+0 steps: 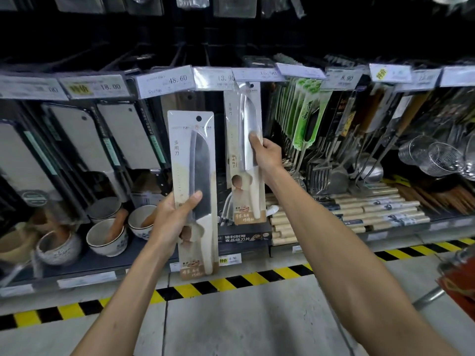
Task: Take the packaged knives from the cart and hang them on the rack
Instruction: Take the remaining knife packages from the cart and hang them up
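- Left hand grips a packaged knife upright, left of the rack hook.
- Right hand grips a second knife, its top at the hook.

- We see a dim upper rack toward 12 o'clock, nearly black.
- Glare whitens the price tags.
- Edges bend and blur at 3 and 9 o'clock.
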